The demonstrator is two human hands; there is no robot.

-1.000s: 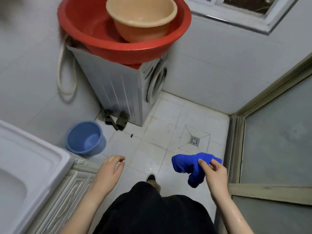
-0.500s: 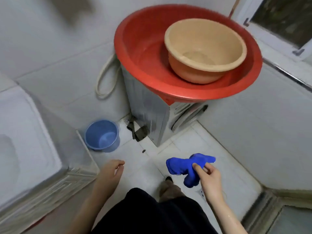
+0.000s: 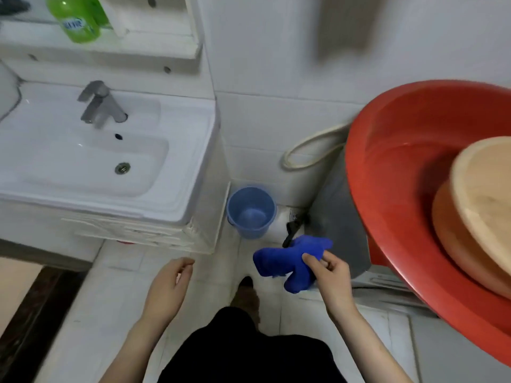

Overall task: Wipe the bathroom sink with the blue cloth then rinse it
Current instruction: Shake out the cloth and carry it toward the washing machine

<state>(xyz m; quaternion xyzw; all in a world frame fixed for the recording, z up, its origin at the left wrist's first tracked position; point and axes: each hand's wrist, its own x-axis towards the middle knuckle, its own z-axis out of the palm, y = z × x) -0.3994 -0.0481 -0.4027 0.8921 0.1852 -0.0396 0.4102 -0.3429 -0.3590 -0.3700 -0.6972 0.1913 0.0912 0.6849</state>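
While the right hand (image 3: 329,272) pinches the blue cloth (image 3: 287,262) between thumb and fingers at lower centre of the frame, the cloth hangs bunched over the tiled floor (image 3: 116,286), well apart from the sink (image 3: 171,172). The left hand (image 3: 168,286) hovers lower left of centre, empty, its fingers loosely curled and slightly apart, touching nothing. The white sink fills the left of the frame, with a grey faucet (image 3: 101,105) at its back edge and a metal drain (image 3: 122,168) in the basin. A green bottle (image 3: 78,17) stands on the shelf at upper left. A small blue bucket (image 3: 251,212) sits on the floor between the sink cabinet and a grey appliance (image 3: 340,222). At right, a red basin (image 3: 387,189) holds a tan bowl (image 3: 481,205)
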